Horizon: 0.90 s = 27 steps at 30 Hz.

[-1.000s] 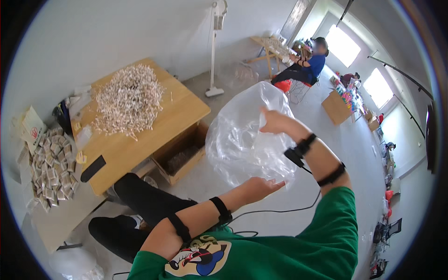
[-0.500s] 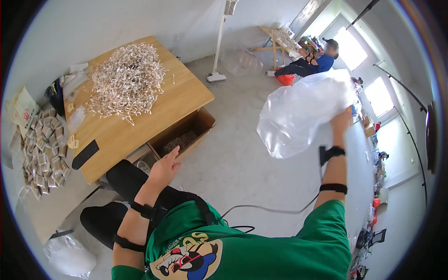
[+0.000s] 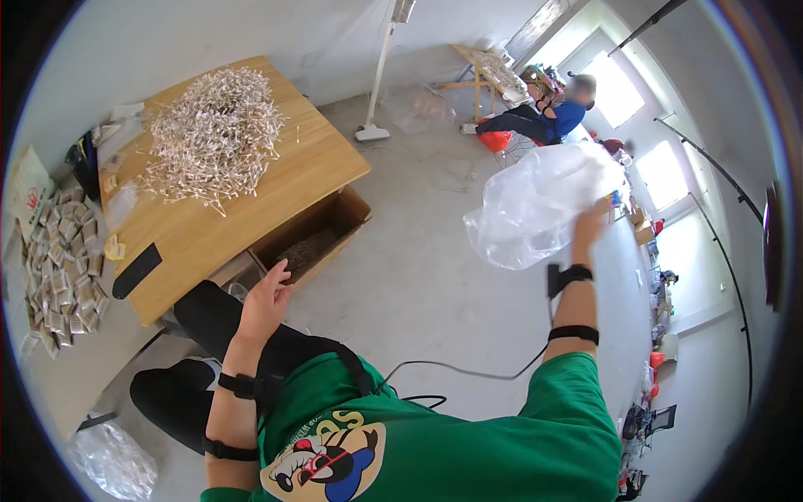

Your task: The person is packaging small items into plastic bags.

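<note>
A large, thin, see-through plastic bag (image 3: 531, 205) hangs in the air to the right, partly crumpled. Its upper end is gripped by my right hand (image 3: 590, 222), on an outstretched arm; motion smears the fingers. Over my thigh, beside the table's front edge, my left hand (image 3: 265, 305) holds nothing, its fingers apart. Close beyond its fingertips stands an open brown box (image 3: 355, 222) with a low heap of small thin pieces inside. A big loose pile of cotton swabs (image 3: 213, 134) covers much of the wooden table (image 3: 314, 159) at the left.
Many small filled packs (image 3: 63, 272) lie heaped at the far left, near a black phone-like slab (image 3: 137, 271). A white upright pole with a foot (image 3: 372, 132) stands by the wall. A seated person in blue (image 3: 569, 117) is at another table. A cable (image 3: 468, 374) crosses my front.
The plastic bag has become less puffed out and more crumpled while my right hand keeps hold of it. The whole view has shifted slightly; my left hand stays near the box.
</note>
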Each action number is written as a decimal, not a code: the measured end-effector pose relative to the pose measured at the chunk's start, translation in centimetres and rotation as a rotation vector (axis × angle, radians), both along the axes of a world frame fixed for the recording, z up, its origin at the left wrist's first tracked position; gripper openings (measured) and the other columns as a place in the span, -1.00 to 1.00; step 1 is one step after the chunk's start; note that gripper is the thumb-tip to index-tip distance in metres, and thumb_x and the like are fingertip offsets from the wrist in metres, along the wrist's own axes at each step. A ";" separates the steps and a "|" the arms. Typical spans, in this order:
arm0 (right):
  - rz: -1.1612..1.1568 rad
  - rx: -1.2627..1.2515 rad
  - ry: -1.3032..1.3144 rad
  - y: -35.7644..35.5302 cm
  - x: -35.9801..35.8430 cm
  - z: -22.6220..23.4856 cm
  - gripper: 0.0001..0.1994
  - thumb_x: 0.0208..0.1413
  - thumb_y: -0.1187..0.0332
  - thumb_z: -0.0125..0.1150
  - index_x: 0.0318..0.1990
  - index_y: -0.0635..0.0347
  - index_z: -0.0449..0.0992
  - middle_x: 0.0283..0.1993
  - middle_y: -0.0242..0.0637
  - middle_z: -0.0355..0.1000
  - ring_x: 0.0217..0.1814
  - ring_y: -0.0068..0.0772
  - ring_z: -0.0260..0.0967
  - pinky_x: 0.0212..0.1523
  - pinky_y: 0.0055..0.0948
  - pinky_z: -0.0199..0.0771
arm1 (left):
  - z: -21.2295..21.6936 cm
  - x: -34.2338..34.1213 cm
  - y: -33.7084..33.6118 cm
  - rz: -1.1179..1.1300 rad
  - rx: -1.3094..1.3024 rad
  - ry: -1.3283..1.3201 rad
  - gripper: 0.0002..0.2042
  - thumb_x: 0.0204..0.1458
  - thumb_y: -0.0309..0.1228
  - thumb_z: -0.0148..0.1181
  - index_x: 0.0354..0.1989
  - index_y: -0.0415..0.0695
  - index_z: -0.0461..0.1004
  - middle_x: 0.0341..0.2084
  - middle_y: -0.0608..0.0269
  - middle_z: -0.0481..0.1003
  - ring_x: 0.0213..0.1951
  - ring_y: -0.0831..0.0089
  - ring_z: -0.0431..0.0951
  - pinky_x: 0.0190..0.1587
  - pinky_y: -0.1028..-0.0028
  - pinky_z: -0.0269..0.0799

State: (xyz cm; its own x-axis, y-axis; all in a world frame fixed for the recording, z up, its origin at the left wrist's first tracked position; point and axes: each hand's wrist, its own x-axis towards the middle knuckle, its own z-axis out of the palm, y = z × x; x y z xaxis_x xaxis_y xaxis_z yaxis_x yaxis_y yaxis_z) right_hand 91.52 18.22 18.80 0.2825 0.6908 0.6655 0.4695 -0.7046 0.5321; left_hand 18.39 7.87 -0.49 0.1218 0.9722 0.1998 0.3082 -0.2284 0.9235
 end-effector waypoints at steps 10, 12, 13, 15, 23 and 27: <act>0.485 0.504 0.391 2.4 -10.5 3.8 -0.67 0.27 0.28 -0.21 -0.11 0.25 0.50 -0.35 0.05 0.50 -0.33 0.11 0.48 -0.35 -0.05 0.48 | 1.6 -3.0 -1.1 0.081 0.015 0.033 -0.54 0.08 -0.60 0.09 0.19 -0.15 0.25 -0.17 -0.03 0.53 -0.24 0.26 0.60 -0.16 0.43 0.50; 0.727 0.717 0.326 0.0 -15.0 7.5 -0.65 0.26 0.30 -0.20 -0.01 0.25 0.48 -0.29 0.04 0.52 -0.28 0.09 0.49 -0.26 -0.09 0.45 | 2.0 -2.8 -1.0 0.101 0.027 0.007 -0.54 0.08 -0.60 0.09 0.20 -0.14 0.25 -0.17 -0.03 0.53 -0.26 0.28 0.60 -0.17 0.44 0.50; 0.837 0.794 0.205 -1.3 -16.1 7.4 -0.65 0.25 0.31 -0.20 0.02 0.25 0.47 -0.26 0.04 0.52 -0.25 0.07 0.49 -0.21 -0.10 0.44 | 2.1 -2.6 -0.8 0.122 0.037 -0.016 -0.54 0.08 -0.60 0.09 0.20 -0.14 0.25 -0.17 -0.03 0.53 -0.28 0.30 0.60 -0.18 0.45 0.50; 0.759 0.666 0.315 -1.6 -14.7 2.8 -0.66 0.22 0.32 -0.16 0.01 0.24 0.48 -0.22 0.00 0.52 -0.21 0.04 0.49 -0.17 -0.11 0.43 | 1.4 -2.2 -0.9 0.142 0.076 -0.013 -0.53 0.08 -0.62 0.08 0.20 -0.13 0.26 -0.17 -0.02 0.53 -0.29 0.32 0.59 -0.18 0.45 0.49; 0.254 -0.213 0.280 -2.6 1.6 -12.0 -0.70 0.17 0.38 -0.09 0.00 0.08 0.49 -0.11 -0.13 0.53 -0.06 -0.09 0.48 -0.11 -0.16 0.45 | 1.1 -1.1 -0.8 -0.003 0.033 -0.132 -0.54 0.06 -0.62 0.11 0.18 -0.15 0.27 -0.18 -0.05 0.53 -0.25 0.28 0.60 -0.18 0.44 0.49; 0.433 0.265 0.653 -1.5 -12.2 -15.7 -0.72 0.20 0.32 -0.13 -0.04 0.13 0.46 -0.25 -0.12 0.54 -0.15 -0.16 0.52 -0.20 -0.19 0.50 | 1.5 -3.9 -2.4 0.178 0.015 0.076 -0.56 0.07 -0.60 0.12 0.16 -0.17 0.28 -0.18 -0.04 0.53 -0.26 0.26 0.60 -0.18 0.44 0.49</act>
State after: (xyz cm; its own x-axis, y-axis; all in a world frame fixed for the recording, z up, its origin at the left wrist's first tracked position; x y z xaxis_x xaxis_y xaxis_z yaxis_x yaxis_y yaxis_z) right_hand 79.36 16.69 3.09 0.4138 0.6704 0.6159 0.8851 -0.4545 -0.1000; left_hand 14.48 5.49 1.03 -0.0368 0.9768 0.2110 0.4133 -0.1774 0.8932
